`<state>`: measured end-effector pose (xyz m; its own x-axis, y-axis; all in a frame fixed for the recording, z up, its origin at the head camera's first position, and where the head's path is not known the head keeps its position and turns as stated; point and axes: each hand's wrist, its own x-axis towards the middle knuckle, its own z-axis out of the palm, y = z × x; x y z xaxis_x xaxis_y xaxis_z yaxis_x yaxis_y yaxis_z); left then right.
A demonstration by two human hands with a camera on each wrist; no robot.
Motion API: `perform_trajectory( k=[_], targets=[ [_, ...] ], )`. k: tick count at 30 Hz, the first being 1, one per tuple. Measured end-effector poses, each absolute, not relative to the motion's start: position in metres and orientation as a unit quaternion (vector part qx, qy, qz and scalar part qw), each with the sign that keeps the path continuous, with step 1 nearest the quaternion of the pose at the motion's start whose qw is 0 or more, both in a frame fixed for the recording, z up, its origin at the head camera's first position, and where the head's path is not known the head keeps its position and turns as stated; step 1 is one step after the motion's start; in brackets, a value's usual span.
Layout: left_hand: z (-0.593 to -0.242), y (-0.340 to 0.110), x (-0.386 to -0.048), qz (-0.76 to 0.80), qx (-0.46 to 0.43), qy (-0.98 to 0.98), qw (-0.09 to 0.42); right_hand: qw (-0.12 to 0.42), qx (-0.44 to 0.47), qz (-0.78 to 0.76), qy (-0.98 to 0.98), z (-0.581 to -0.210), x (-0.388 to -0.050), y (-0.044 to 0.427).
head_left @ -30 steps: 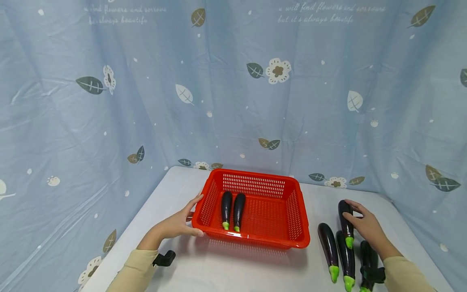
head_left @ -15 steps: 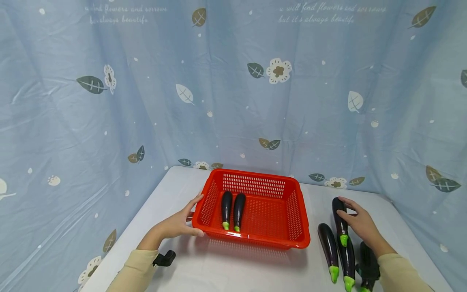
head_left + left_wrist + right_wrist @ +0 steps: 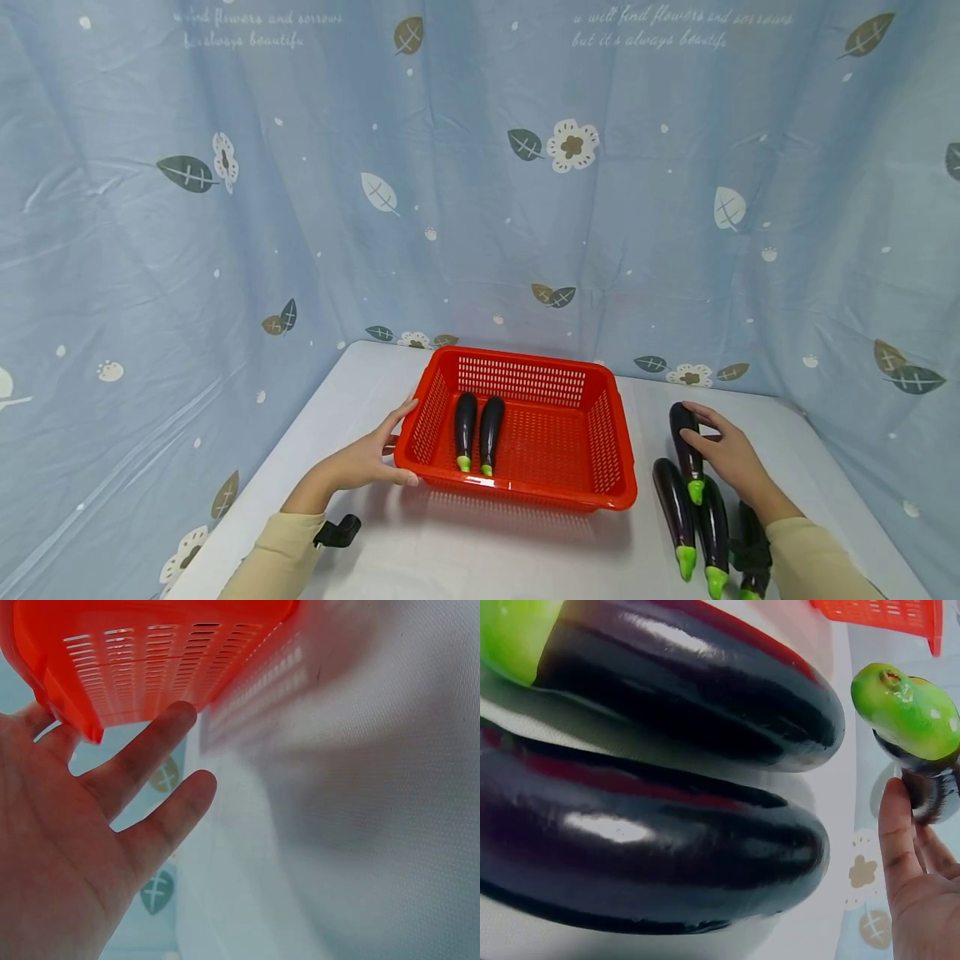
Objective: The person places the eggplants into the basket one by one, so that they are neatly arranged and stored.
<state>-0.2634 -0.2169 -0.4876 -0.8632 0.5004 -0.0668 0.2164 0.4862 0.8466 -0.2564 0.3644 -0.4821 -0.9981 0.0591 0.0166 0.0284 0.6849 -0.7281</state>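
Observation:
In the head view, my left hand [image 3: 356, 462] rests spread against the left side of the red basket [image 3: 555, 498], fingers mostly straight in the left wrist view. Two dark eggplants, one at left [image 3: 466, 429] and one beside it [image 3: 491, 433], lie in the basket. On the right, my right hand [image 3: 735, 462] grips an eggplant [image 3: 686, 446] near its dark upper end, its green end hanging down. The right wrist view shows this raised eggplant [image 3: 911, 712] above my right hand [image 3: 926, 877].
Below the held eggplant, several others lie on the white table [image 3: 465, 558]: one at left [image 3: 675, 508], one in the middle [image 3: 712, 525], and one partly hidden by the black wrist camera [image 3: 750, 554]. A blue patterned curtain [image 3: 465, 208] stands behind.
My right hand has moved left and slightly away from me with the held eggplant, from over the middle eggplant toward the left one. My left hand and the basket stay put.

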Motion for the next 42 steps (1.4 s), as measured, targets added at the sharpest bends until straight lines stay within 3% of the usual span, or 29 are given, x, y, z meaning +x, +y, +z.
perform_trajectory(
  k=[24,42],
  targets=[
    [-0.487,-0.217,-0.263,0.455,0.206,0.853,0.153,0.013,-0.002,0.412,-0.911,-0.471,-0.263,0.334],
    [-0.49,-0.217,-0.266,0.457,0.208,0.851,0.154,0.044,0.03,0.413,-0.909,-0.462,-0.269,0.317]
  ],
)
